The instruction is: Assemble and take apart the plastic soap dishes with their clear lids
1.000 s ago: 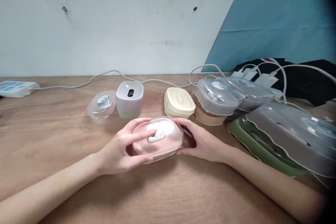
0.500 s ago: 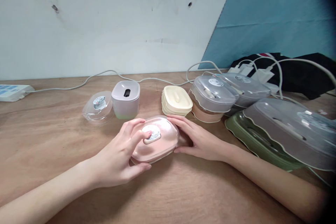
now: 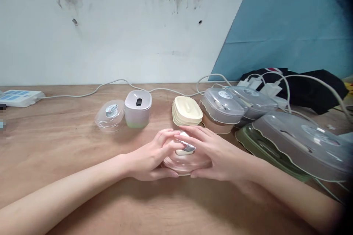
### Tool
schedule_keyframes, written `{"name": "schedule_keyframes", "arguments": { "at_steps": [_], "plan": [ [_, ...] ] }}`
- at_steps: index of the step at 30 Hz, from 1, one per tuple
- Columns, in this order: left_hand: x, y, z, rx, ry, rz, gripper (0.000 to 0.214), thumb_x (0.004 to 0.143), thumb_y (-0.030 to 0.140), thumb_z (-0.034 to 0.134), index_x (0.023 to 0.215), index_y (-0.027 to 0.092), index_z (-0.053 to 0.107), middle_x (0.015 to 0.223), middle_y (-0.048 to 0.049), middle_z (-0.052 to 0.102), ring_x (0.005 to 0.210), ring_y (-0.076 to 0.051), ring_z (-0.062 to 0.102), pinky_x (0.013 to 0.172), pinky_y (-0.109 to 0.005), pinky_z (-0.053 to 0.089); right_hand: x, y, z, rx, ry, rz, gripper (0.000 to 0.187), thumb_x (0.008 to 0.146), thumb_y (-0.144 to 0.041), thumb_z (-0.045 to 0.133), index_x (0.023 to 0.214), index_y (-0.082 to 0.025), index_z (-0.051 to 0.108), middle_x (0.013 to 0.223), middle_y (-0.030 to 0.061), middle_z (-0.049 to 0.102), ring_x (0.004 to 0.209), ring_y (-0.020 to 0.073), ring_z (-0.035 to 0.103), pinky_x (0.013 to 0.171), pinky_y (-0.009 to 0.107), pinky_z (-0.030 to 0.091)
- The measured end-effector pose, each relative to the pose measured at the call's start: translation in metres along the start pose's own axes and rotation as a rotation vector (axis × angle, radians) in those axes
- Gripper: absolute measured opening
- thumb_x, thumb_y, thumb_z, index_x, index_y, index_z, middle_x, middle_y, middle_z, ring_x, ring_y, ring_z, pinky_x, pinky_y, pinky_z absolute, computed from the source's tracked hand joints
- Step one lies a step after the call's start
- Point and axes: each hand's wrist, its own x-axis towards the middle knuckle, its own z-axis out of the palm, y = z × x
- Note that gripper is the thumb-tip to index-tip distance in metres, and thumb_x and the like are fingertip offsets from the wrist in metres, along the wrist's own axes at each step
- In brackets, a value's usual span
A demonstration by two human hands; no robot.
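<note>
A pink container with a clear lid [image 3: 184, 163] stands on the wooden table in front of me, with a round label and a pale handle on its top. My left hand [image 3: 151, 154] is closed around its left side, thumb low at the near edge. My right hand [image 3: 220, 154] grips the right side, its upper fingers reaching across the lid and partly covering the label. Just behind sits a stack of cream-yellow lidded boxes [image 3: 188, 109]. To the left are a pale canister [image 3: 138, 112] with a dark slot and a clear round lid [image 3: 110, 119] bearing a label.
At the right stand several clear-covered containers, among them a grey-topped one [image 3: 223, 102] and a long green one [image 3: 261, 150]. White chargers [image 3: 271, 89] and a cable [image 3: 107, 85] run along the back. A power strip [image 3: 23, 98] lies far left, against the white wall [image 3: 132, 40].
My right hand has moved over the top of the pink container, closer to my left hand. The container appears further right in the picture, and the camera has tilted up slightly.
</note>
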Motion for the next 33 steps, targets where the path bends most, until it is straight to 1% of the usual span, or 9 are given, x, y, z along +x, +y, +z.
{"name": "schedule_keyframes", "arguments": {
  "at_steps": [3, 7, 10, 15, 22, 26, 29, 31, 33],
  "plan": [
    [0.002, -0.002, 0.009, -0.079, 0.057, -0.085, 0.078, 0.081, 0.029, 0.063, 0.137, 0.022, 0.010, 0.141, -0.0173, 0.017, 0.134, -0.029, 0.019, 0.104, -0.045, 0.031, -0.006, 0.001, -0.005, 0.023, 0.007, 0.050, 0.076, 0.070, -0.042, 0.068, 0.137, -0.026, 0.033, 0.133, 0.0136, 0.040, 0.118, 0.0288, 0.042, 0.095, 0.047, 0.039],
    [0.000, -0.006, 0.014, -0.238, 0.111, -0.237, 0.098, 0.072, 0.033, 0.072, 0.139, 0.022, 0.001, 0.138, -0.0162, 0.031, 0.125, -0.027, 0.038, 0.101, -0.043, 0.037, -0.010, 0.002, -0.005, 0.013, 0.054, 0.068, 0.072, 0.068, -0.039, 0.071, 0.133, -0.030, 0.041, 0.129, 0.0125, 0.043, 0.116, 0.0308, 0.044, 0.092, 0.047, 0.040],
    [-0.001, -0.007, 0.013, -0.241, 0.121, -0.267, 0.095, 0.070, 0.033, 0.074, 0.139, 0.021, 0.010, 0.136, -0.0152, 0.038, 0.123, -0.028, 0.041, 0.101, -0.044, 0.037, -0.010, 0.003, -0.002, -0.006, 0.070, 0.043, 0.072, 0.067, -0.037, 0.072, 0.132, -0.034, 0.042, 0.130, 0.0113, 0.042, 0.117, 0.0310, 0.044, 0.092, 0.047, 0.040],
    [-0.001, -0.006, 0.010, -0.216, 0.141, -0.258, 0.087, 0.070, 0.030, 0.073, 0.137, 0.020, 0.019, 0.136, -0.0164, 0.037, 0.123, -0.029, 0.041, 0.100, -0.045, 0.037, -0.007, 0.003, 0.004, -0.033, 0.109, 0.012, 0.075, 0.064, -0.038, 0.075, 0.131, -0.034, 0.043, 0.132, 0.0115, 0.039, 0.117, 0.0321, 0.042, 0.091, 0.049, 0.040],
    [-0.002, -0.005, 0.008, -0.166, 0.104, -0.274, 0.086, 0.074, 0.030, 0.069, 0.139, 0.017, 0.014, 0.138, -0.0186, 0.034, 0.126, -0.029, 0.037, 0.102, -0.046, 0.036, -0.005, -0.002, 0.004, -0.060, 0.117, 0.042, 0.075, 0.064, -0.038, 0.074, 0.131, -0.034, 0.041, 0.129, 0.0124, 0.042, 0.115, 0.0320, 0.045, 0.091, 0.049, 0.041],
    [0.000, 0.000, 0.008, 0.075, 0.066, -0.239, 0.075, 0.078, 0.028, 0.064, 0.136, 0.010, 0.020, 0.137, -0.0228, 0.032, 0.130, -0.031, 0.029, 0.104, -0.048, 0.032, -0.022, -0.017, 0.010, -0.227, 0.185, 0.291, 0.061, 0.071, -0.041, 0.066, 0.127, -0.029, 0.045, 0.118, 0.0155, 0.051, 0.098, 0.0320, 0.056, 0.076, 0.046, 0.050],
    [0.001, 0.002, 0.009, 0.188, 0.003, -0.222, 0.061, 0.081, 0.028, 0.060, 0.132, 0.011, 0.031, 0.136, -0.0227, 0.034, 0.129, -0.032, 0.029, 0.103, -0.050, 0.033, -0.036, -0.032, 0.016, -0.493, 0.298, 0.521, 0.052, 0.076, -0.042, 0.056, 0.122, -0.019, 0.050, 0.113, 0.0226, 0.055, 0.099, 0.0404, 0.056, 0.068, 0.050, 0.050],
    [0.000, 0.002, 0.009, 0.209, -0.010, -0.214, 0.057, 0.082, 0.032, 0.059, 0.129, 0.011, 0.035, 0.135, -0.0224, 0.035, 0.127, -0.032, 0.030, 0.102, -0.051, 0.034, -0.041, -0.039, 0.016, -0.637, 0.340, 0.497, 0.047, 0.078, -0.037, 0.053, 0.119, -0.015, 0.052, 0.120, 0.0257, 0.052, 0.113, 0.0461, 0.047, 0.076, 0.057, 0.047],
    [0.000, 0.001, 0.010, 0.221, -0.016, -0.206, 0.058, 0.081, 0.036, 0.060, 0.128, 0.011, 0.037, 0.135, -0.0226, 0.035, 0.127, -0.033, 0.030, 0.101, -0.051, 0.034, -0.041, -0.040, 0.014, -0.682, 0.310, 0.318, 0.042, 0.080, -0.029, 0.048, 0.120, -0.018, 0.053, 0.129, 0.0210, 0.049, 0.123, 0.0430, 0.039, 0.088, 0.060, 0.040]
  ]
}}
